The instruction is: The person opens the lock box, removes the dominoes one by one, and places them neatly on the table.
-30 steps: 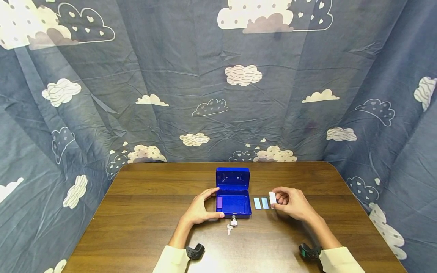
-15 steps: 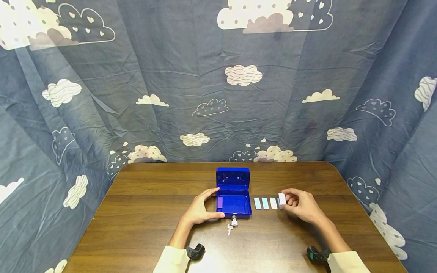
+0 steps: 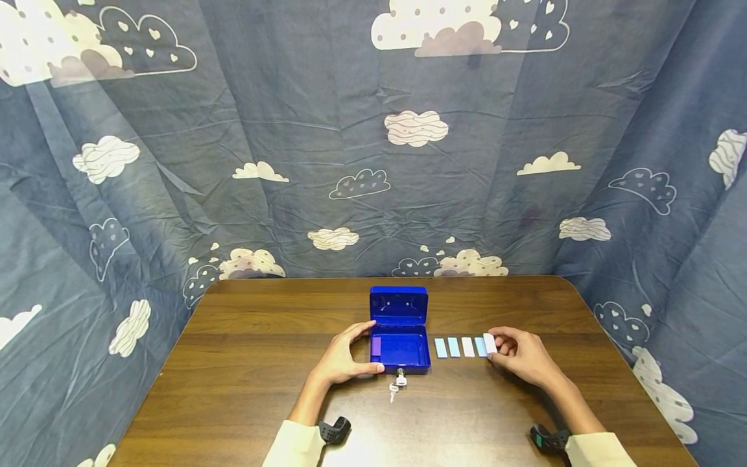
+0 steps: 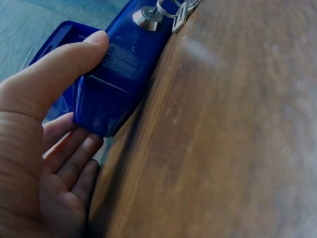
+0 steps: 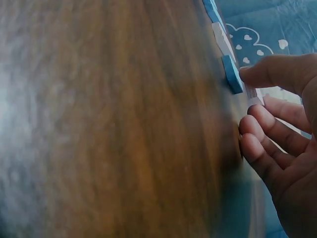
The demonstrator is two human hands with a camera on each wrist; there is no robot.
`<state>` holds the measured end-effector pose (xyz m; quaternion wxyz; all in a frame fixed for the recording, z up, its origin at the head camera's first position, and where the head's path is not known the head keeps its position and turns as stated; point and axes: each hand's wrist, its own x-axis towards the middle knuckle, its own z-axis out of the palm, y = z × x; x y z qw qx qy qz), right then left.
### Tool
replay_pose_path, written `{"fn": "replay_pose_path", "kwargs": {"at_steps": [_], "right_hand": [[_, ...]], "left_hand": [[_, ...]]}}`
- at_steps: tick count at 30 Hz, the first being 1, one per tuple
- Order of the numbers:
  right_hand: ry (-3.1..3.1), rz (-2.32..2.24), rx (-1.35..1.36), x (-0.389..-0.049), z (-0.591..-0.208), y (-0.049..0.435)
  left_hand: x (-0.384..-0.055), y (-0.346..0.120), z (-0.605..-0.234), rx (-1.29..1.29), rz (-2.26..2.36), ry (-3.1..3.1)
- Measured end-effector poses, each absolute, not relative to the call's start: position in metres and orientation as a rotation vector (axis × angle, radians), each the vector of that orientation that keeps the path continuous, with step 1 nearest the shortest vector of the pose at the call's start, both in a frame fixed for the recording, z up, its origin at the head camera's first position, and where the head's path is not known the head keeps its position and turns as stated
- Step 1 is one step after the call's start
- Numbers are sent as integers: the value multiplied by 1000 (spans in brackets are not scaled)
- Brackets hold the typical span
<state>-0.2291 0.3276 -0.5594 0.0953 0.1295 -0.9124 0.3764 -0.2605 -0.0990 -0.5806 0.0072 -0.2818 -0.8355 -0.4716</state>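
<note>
A blue metal cash box [image 3: 401, 370] stands with its lid [image 3: 399, 305] raised. Inside it, against the left wall, lies a purple block [image 3: 376, 346]. My left hand [image 3: 340, 359] grips the box's left side, thumb on the front edge and fingertips at the rear corner. My right hand [image 3: 523, 355] pinches a white rectangular block [image 3: 491, 344] between thumb and index finger, tilted close beside a light blue block [image 3: 481, 347]. To the left, in a row, lie a white block [image 3: 468, 347] and two light blue blocks, the middle one [image 3: 454, 347] and the leftmost one [image 3: 440, 348].
Keys [image 3: 393, 390] on a ring hang from the lock [image 4: 147, 19] at the box's front and rest on the wooden table [image 3: 262, 311]. A cloud-patterned curtain [image 3: 350, 130] surrounds the table's back and sides.
The right hand has shifted rightward along the row. A white block and then a light blue block appear laid down, and another white block is in its grip. The left hand stays put.
</note>
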Motion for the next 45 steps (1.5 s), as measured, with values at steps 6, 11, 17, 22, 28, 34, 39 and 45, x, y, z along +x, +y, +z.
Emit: {"fn": "replay_pose_path", "kwargs": {"at_steps": [6,11,17,22,28,34,39,45], "right_hand": [[-2704,1061,375,-231,-564,334],[-2737,1052,361,-231,-567,337],[-2741,1060,344,-230,-568,338],[-2767,1060,314,-230,-567,338],[-2782,1093,295,-230,-567,337],[-2752,1115,312,-231,-569,338],[-2752,1125,322,-230,-570,338],[-2758,1134,311,-228,-569,338]], "left_hand": [[-262,-100,-583,-898,-1451,-2593],[-263,-99,-583,-885,-1460,-2610],[-263,-99,-584,-885,-1465,-2609],[-263,-99,-583,-889,-1476,-2604],[-262,-99,-582,-889,-1474,-2608],[-262,-99,-582,-883,-1482,-2609],[-262,-99,-581,-878,-1487,-2613],[-260,-100,-580,-874,-1474,-2620]]}}
